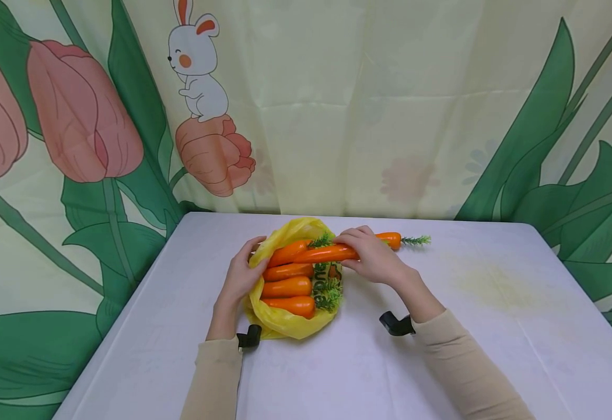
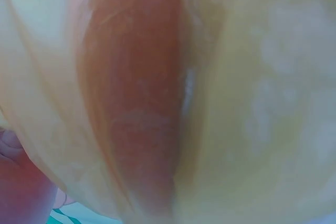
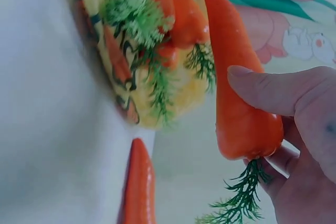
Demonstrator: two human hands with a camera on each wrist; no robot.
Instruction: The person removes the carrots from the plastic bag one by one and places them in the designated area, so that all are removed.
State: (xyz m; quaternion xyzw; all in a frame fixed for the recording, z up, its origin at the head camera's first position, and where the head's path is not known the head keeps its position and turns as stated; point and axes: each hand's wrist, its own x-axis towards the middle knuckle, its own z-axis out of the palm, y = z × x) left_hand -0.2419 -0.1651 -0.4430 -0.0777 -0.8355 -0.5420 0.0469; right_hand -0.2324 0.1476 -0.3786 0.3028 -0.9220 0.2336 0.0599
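A yellow plastic bag [image 1: 295, 331] lies on the table with its mouth open and several orange carrots [image 1: 287, 287] with green tops inside. My left hand [image 1: 238, 277] grips the bag's left rim. In the left wrist view the bag's thin film [image 2: 252, 108] fills most of the picture, and an orange shape shows blurred through it. Above the bag's mouth, my right hand [image 1: 370, 256] holds another carrot [image 3: 239, 87] between thumb and fingers, its tip pointing left over the others. Behind that hand a loose carrot [image 1: 390, 239] lies on the table, partly hidden in the head view.
The table [image 1: 474, 361] has a white cover. Behind it hangs a curtain [image 1: 327, 116] printed with tulips and a rabbit. A black wrist camera [image 1: 396, 324] sits at the right wrist, and another [image 1: 249, 336] at the left.
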